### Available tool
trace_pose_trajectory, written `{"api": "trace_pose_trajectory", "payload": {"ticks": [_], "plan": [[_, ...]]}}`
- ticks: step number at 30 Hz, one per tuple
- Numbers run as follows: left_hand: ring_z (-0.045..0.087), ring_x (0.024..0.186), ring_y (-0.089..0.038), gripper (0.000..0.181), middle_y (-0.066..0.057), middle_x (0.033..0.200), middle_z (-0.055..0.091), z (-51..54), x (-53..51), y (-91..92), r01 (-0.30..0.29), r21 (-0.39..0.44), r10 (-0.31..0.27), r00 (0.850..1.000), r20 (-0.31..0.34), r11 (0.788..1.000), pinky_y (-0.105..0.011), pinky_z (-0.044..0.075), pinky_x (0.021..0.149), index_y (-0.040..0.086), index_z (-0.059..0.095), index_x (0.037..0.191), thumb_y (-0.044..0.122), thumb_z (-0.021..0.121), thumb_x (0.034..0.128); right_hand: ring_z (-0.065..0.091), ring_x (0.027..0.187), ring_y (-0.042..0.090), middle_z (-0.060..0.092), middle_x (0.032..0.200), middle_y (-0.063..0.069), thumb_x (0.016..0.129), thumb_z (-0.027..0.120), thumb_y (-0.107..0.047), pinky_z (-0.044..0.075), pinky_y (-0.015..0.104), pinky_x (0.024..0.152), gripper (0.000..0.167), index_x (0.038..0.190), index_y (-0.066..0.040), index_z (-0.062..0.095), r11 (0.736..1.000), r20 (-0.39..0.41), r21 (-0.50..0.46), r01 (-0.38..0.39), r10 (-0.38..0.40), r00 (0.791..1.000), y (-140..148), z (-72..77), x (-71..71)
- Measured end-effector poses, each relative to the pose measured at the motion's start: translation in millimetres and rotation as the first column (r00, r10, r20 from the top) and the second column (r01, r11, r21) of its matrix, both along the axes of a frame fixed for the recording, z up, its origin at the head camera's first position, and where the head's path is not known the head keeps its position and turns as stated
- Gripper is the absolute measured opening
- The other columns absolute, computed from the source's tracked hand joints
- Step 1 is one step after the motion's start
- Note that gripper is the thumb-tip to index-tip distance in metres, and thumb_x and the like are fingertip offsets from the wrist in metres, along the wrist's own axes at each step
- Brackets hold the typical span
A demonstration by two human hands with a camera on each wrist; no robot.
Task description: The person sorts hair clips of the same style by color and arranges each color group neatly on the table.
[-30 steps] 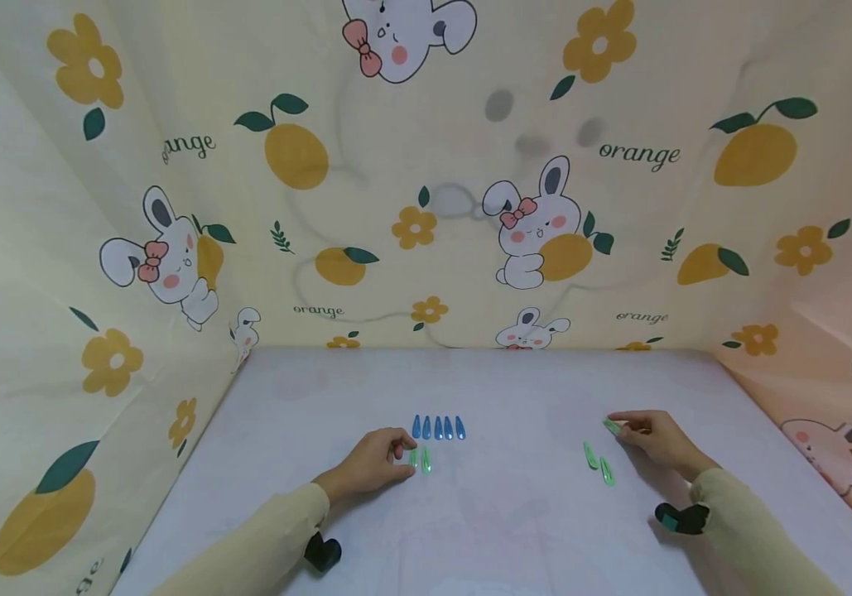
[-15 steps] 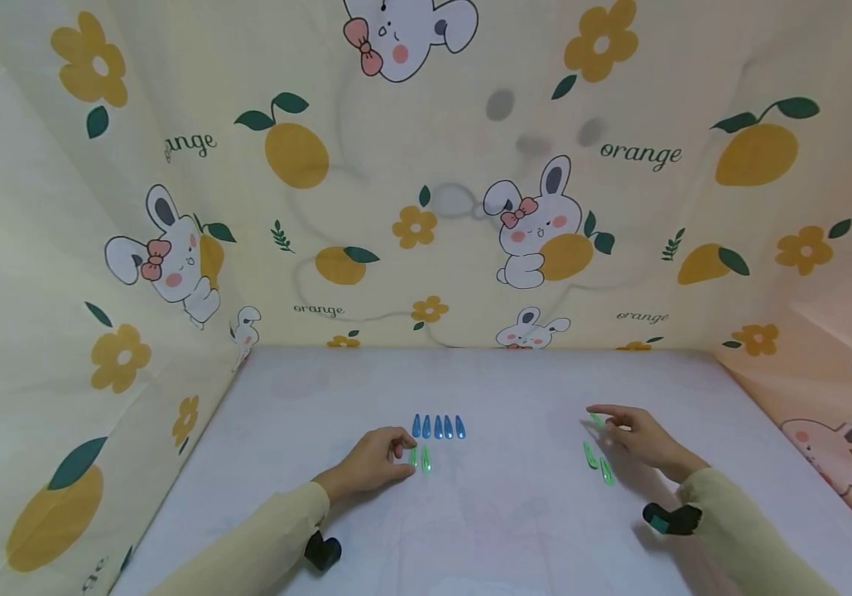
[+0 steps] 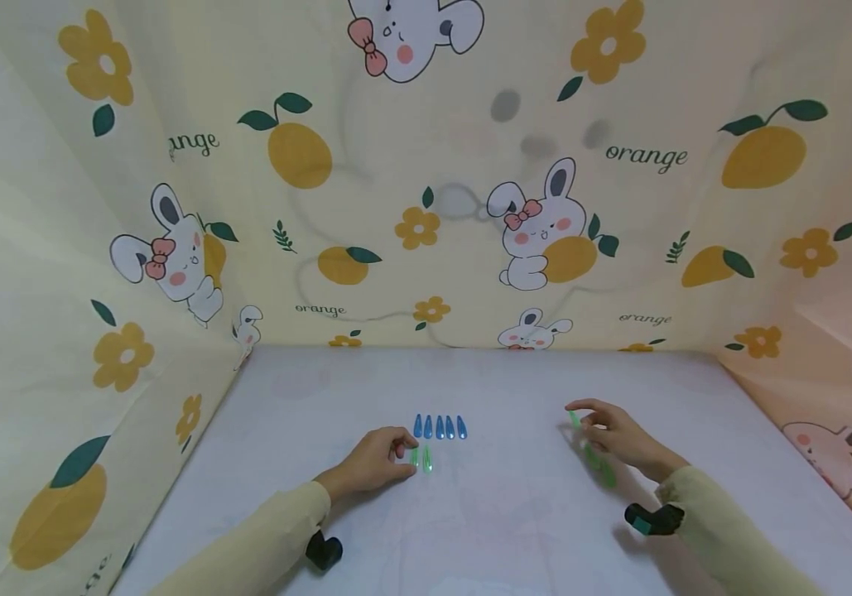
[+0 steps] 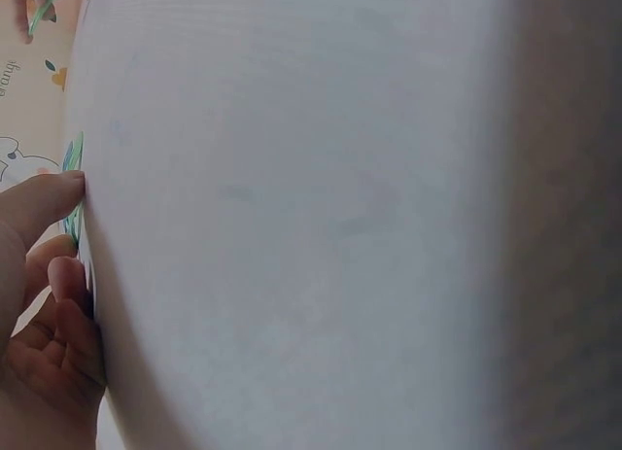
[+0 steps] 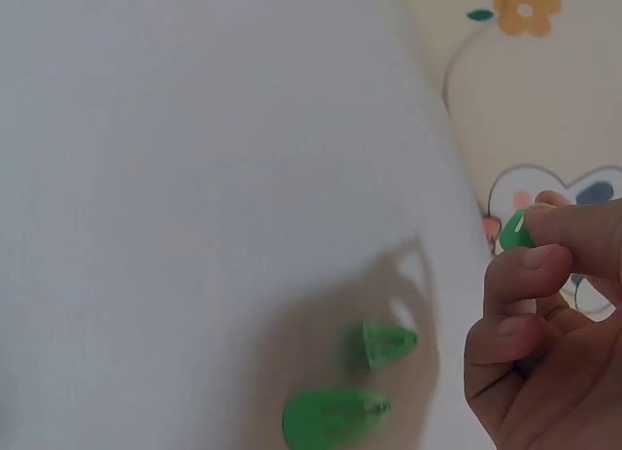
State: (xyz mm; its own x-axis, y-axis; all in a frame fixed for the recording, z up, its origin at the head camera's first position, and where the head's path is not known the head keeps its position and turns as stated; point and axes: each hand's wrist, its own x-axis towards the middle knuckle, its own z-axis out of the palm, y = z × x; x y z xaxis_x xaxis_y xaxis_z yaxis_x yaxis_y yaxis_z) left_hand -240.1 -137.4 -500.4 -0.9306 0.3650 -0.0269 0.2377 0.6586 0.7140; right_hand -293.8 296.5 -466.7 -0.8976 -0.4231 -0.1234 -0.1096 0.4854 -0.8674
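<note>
Up in the right hand (image 3: 625,434), one green snap clip (image 3: 574,419), and I see it pinched!
From my end, thumb and forefinger grip it above the white table (image 3: 500,530), with two loose green clips (image 5: 335,417) lying below. Across at the left hand (image 3: 373,460), thumb and forefinger sit at opposite ends of the outer green clip (image 3: 415,458), its twin (image 3: 428,459) just beside; whether they pinch it, I cannot tell. Just beyond, five blue snap clips (image 3: 440,427) lie in a row.
</note>
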Motion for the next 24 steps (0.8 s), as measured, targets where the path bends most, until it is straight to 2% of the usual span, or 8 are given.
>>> {"api": "trace_pose_trajectory", "payload": {"ticks": [10,24], "plan": [[0.048,0.078,-0.010,0.035,0.001,0.088,0.056,-3.9,-1.7,0.3,-0.005,-0.003,0.005,1.000,0.007,1.000,-0.021,0.041,0.066,0.011,0.069,0.117,0.019,0.080,0.0850,0.045,0.066,0.010,0.051,0.098,0.011,0.102,0.051,-0.003,0.040,0.022,0.056,0.042,0.144,0.001,0.044,0.999,0.006,-0.032,-0.009,0.009,1.000,-27,3.5,3.9],[0.048,0.079,-0.011,0.035,0.002,0.088,0.056,-6.2,-1.9,1.5,-0.014,-0.019,0.014,1.000,-0.001,1.000,-0.021,0.041,0.067,0.012,0.068,0.117,0.019,0.080,0.0849,0.045,0.068,0.009,0.051,0.095,0.007,0.102,0.054,-0.005,0.039,0.020,0.059,0.045,0.145,0.002,0.044,0.990,0.061,-0.136,-0.030,0.038,0.997,-63,-3.1,5.6]]}}
